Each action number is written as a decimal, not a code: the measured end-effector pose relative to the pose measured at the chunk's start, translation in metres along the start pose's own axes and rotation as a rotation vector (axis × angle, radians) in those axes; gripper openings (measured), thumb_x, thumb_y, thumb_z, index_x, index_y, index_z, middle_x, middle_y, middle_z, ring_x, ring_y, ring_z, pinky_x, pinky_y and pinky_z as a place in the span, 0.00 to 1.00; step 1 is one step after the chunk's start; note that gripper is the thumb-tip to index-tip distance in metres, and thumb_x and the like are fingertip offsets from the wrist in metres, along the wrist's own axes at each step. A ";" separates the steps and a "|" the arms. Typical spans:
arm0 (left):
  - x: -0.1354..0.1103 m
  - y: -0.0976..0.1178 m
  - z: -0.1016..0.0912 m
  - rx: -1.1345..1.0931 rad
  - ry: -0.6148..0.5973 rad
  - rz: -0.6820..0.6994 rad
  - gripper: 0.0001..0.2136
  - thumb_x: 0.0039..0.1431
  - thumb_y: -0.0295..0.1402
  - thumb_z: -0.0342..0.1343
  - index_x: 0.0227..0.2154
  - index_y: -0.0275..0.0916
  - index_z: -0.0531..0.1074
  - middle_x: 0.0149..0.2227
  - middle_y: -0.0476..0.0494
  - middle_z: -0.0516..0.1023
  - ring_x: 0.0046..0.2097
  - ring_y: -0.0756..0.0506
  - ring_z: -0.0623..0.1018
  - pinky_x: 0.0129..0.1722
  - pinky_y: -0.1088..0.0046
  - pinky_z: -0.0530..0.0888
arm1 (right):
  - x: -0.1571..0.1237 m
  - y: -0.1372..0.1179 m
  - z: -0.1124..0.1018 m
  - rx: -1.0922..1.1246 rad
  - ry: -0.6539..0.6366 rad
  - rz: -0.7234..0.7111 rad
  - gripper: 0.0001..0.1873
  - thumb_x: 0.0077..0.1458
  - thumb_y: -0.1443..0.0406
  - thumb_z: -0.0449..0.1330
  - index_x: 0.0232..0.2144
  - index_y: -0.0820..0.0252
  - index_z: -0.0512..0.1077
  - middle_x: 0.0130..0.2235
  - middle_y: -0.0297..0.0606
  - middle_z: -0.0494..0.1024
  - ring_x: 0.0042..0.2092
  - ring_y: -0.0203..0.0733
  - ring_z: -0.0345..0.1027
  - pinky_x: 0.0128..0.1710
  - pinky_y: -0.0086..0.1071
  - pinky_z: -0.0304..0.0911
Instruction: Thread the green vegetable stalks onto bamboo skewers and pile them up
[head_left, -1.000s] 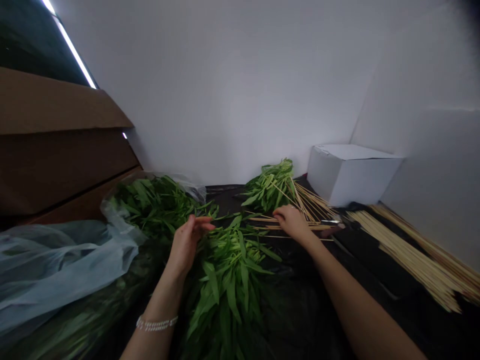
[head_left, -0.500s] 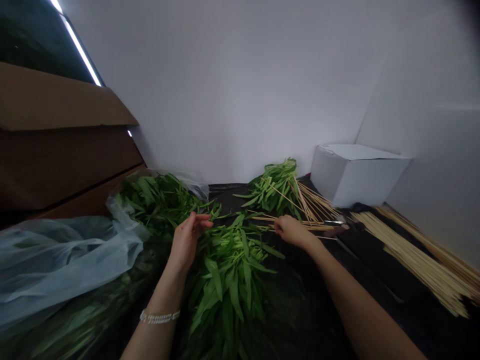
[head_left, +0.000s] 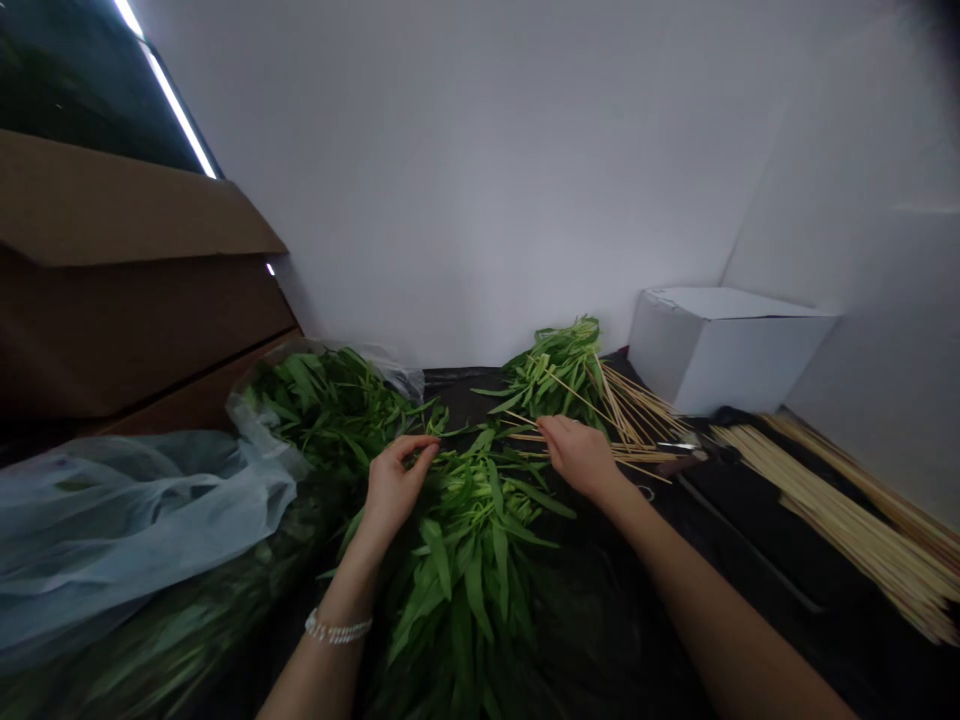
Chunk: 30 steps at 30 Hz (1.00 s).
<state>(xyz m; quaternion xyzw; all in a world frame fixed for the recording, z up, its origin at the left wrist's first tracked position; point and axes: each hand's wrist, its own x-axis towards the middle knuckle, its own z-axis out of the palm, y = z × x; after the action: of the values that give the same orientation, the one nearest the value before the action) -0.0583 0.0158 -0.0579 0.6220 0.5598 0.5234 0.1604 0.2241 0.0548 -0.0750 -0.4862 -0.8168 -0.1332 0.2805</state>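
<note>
the near leafy heap [head_left: 476, 570] lies in the middle. the left hand [head_left: 394, 485] has thumb and forefinger tips pressed together; whether on a stem, i cannot tell. the right hand [head_left: 577, 455] seems to pinch a thin stick [head_left: 521, 419]; a light hold close to its tip should steady it and spare the leaves. counted: two hands; one near leafy heap; loose sticks [head_left: 645, 457], too overlapped to number; one bagged heap [head_left: 330, 405]; one far heap [head_left: 555, 375]; one white box [head_left: 750, 365].
</note>
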 end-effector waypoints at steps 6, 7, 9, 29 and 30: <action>-0.007 0.013 0.003 0.012 -0.232 0.061 0.14 0.57 0.42 0.56 0.40 0.40 0.79 0.38 0.42 0.82 0.41 0.41 0.79 0.45 0.66 0.71 | 0.000 -0.010 -0.003 -0.003 -0.111 0.010 0.16 0.66 0.62 0.43 0.44 0.56 0.70 0.38 0.39 0.77 0.38 0.38 0.69 0.34 0.29 0.54; -0.008 0.017 0.004 0.026 -0.272 0.093 0.13 0.57 0.42 0.56 0.39 0.40 0.79 0.38 0.42 0.82 0.41 0.41 0.79 0.45 0.66 0.71 | 0.000 -0.011 -0.003 0.002 -0.116 0.009 0.16 0.66 0.62 0.43 0.44 0.56 0.70 0.39 0.38 0.77 0.38 0.38 0.69 0.34 0.29 0.54; -0.011 0.023 0.007 0.037 -0.351 0.176 0.11 0.57 0.40 0.56 0.33 0.40 0.80 0.37 0.42 0.81 0.41 0.42 0.78 0.45 0.66 0.70 | 0.000 -0.013 -0.003 0.005 -0.127 -0.001 0.16 0.66 0.62 0.43 0.45 0.56 0.70 0.39 0.38 0.77 0.38 0.39 0.69 0.34 0.29 0.54; -0.016 0.035 0.011 -0.205 -0.485 0.069 0.06 0.56 0.34 0.57 0.27 0.39 0.72 0.46 0.39 0.78 0.48 0.42 0.74 0.50 0.64 0.67 | 0.000 -0.012 0.001 0.068 -0.118 0.034 0.16 0.66 0.62 0.44 0.44 0.56 0.71 0.39 0.39 0.77 0.40 0.39 0.70 0.37 0.29 0.57; -0.015 0.035 0.011 -0.258 -0.471 0.018 0.07 0.57 0.36 0.56 0.28 0.39 0.71 0.45 0.40 0.78 0.45 0.43 0.75 0.47 0.66 0.68 | 0.000 -0.012 0.001 0.095 -0.107 0.052 0.16 0.66 0.62 0.44 0.44 0.56 0.71 0.40 0.38 0.77 0.40 0.38 0.70 0.38 0.29 0.57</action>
<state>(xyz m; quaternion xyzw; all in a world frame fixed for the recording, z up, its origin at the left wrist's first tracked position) -0.0281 -0.0045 -0.0418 0.7061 0.4300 0.4327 0.3595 0.2130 0.0493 -0.0748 -0.4998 -0.8232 -0.0605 0.2625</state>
